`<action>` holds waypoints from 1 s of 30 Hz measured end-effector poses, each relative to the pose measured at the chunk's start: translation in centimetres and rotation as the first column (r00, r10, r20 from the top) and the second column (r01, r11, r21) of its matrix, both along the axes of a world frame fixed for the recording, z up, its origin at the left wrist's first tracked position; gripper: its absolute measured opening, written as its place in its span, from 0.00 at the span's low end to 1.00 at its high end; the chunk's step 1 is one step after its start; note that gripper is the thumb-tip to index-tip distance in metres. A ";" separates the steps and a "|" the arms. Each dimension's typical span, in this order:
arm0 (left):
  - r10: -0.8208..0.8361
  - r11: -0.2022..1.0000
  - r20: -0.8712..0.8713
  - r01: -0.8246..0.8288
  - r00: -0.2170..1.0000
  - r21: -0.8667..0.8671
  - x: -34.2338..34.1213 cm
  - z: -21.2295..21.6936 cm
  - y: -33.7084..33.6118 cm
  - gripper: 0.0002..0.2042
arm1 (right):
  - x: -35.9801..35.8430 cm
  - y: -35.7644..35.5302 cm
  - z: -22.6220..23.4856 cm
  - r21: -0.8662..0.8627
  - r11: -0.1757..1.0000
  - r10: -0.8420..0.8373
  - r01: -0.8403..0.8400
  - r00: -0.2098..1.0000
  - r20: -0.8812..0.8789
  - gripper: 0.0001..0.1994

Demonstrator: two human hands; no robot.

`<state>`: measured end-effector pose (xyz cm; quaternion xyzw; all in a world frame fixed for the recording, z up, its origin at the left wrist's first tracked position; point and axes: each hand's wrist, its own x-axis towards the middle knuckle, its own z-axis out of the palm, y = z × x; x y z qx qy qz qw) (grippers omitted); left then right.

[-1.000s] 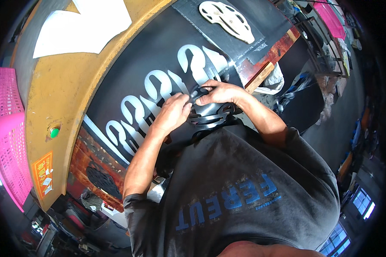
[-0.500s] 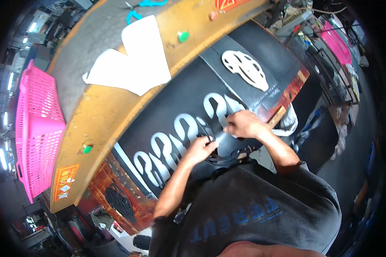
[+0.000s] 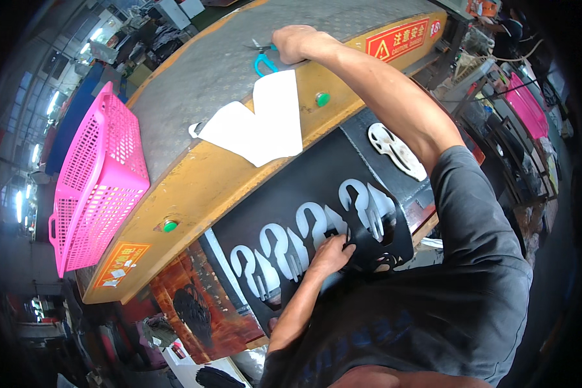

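Note:
My right arm reaches across to the far machine top. There my right hand is closed at one handle of the scissors, which have teal handles and short metal blades. My left hand is closed on the black sheet, its fingers at the cut edges beside a row of curved, pale cut-out shapes. What lies under its fingertips is partly hidden. A white cutting die or template with oval holes lies on the far right of the black surface.
White paper sheets overhang the yellow machine beam, which bears green buttons. A pink basket stands at the left. Black strips lie on the worn reddish board. Another pink basket sits far right.
My right hand has left the black sheet and gone far forward to the scissors. My left hand stays at the sheet. The whole view has shifted, showing more of the machine top.

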<state>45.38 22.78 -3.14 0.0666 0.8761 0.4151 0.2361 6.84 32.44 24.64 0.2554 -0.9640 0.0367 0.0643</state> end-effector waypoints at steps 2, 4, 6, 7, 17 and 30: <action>0.013 1.000 -0.100 -0.014 0.995 -0.009 0.6 -0.2 0.0 0.17 | -1.7 -1.1 -0.4 -0.031 0.998 -0.058 0.059 0.998 0.028 0.17; 0.055 0.994 -0.111 -0.044 0.992 0.100 1.0 -0.9 -0.2 0.17 | -2.3 -1.4 -0.4 -0.052 0.989 -0.136 0.140 0.988 0.073 0.18; 0.085 0.980 0.056 -0.094 0.995 0.175 0.9 -1.9 -0.6 0.13 | -1.8 -0.2 0.5 -0.158 0.969 -0.157 0.189 0.968 0.196 0.21; 0.141 0.945 0.168 -0.183 0.976 0.272 1.0 -2.4 -0.8 0.17 | -1.0 1.0 1.0 -0.252 0.949 -0.196 0.190 0.981 0.002 0.15; -0.107 0.912 0.321 -0.036 0.941 0.408 -0.4 -3.7 -2.8 0.08 | 28.4 22.7 -14.8 -0.797 0.048 0.688 0.602 0.558 0.463 0.26; -0.092 0.927 0.491 -0.105 0.866 0.359 -2.4 -0.4 -1.4 0.08 | 51.4 23.2 -25.5 -0.464 0.126 0.744 0.877 0.226 0.628 0.29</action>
